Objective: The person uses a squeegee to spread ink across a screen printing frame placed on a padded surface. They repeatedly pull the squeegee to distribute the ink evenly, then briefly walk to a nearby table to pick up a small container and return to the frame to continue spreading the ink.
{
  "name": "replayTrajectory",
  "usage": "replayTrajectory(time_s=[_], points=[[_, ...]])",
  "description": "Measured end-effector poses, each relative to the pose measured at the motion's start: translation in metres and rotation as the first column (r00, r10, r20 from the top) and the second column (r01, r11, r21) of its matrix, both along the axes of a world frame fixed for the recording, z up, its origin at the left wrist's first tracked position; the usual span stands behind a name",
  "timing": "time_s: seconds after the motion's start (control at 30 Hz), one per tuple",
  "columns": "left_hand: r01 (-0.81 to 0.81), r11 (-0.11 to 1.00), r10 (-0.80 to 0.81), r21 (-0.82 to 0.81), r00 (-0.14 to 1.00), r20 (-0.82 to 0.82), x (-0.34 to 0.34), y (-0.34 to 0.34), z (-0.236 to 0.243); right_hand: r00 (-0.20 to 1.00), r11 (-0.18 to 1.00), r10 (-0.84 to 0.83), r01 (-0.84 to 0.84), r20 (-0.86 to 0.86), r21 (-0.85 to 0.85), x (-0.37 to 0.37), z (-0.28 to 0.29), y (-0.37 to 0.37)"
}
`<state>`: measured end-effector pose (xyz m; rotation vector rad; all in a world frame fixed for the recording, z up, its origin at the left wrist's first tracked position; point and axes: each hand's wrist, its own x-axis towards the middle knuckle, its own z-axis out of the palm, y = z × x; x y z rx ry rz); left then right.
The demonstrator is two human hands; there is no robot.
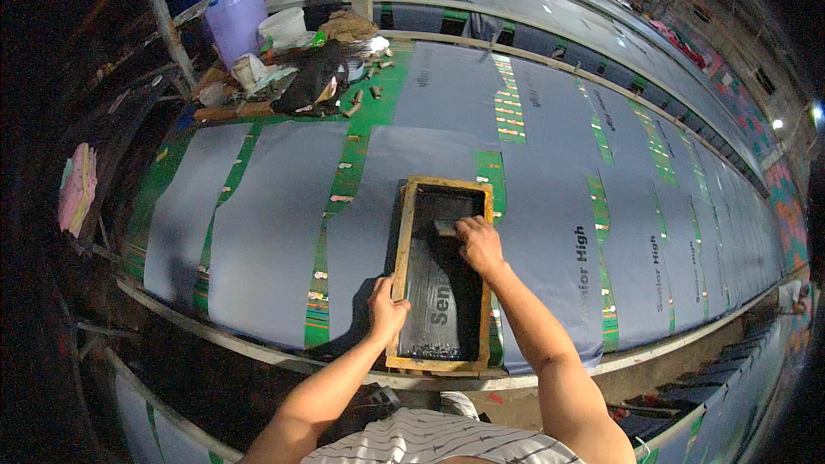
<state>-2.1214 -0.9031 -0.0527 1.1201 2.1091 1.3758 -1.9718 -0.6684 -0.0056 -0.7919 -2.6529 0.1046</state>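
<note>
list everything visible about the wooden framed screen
The screen is a long rectangle: a yellowish-brown frame, wooden by its look, around a dark sheet bearing lettering and glossy black smears. It lies on grey-blue panels, long sides running near to far. The left hand grips its left side; the right hand holds a dark block inside, toward the far end.

- Head view: worn on the head, facing steeply down and forward past the striped shirt at the lower edge.
- Range: wooden frame near, just below centre; long table receding toward the right.
- Lens: wide fisheye; straight edges bow toward dark corners.
</note>
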Motion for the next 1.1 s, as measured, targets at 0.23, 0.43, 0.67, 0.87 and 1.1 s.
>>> replayTrajectory(time_s=[0.23,0.43,0.67,0.87,1.1], points=[[0.009,1.0,-0.009,-0.015,0.999,0.038,-0.002,0.0,-0.01,1.0,0.999,-0.006,0.006,-0.014,-0.042,-0.032,-0.004,0.062],[-0.006,1.0,0.002,0.026,0.991,0.135,-0.003,0.007,-0.019,0.984,0.967,0.049,-0.003,0.174,-0.255,-0.035,0.032,0.085],[0.01,0.999,-0.005,-0.046,0.994,0.105,-0.001,0.003,0.003,0.996,0.979,-0.09,0.085,-0.019,-0.183,-0.025,0.047,0.076],[0.008,1.0,-0.008,0.002,1.0,0.023,-0.003,0.002,-0.016,0.995,0.986,-0.096,0.091,-0.024,-0.141,-0.035,0.001,0.098],[-0.003,1.0,0.001,0.028,0.998,0.056,-0.001,0.003,-0.017,0.997,0.998,-0.011,0.007,-0.077,-0.063,-0.029,-0.009,0.076]])
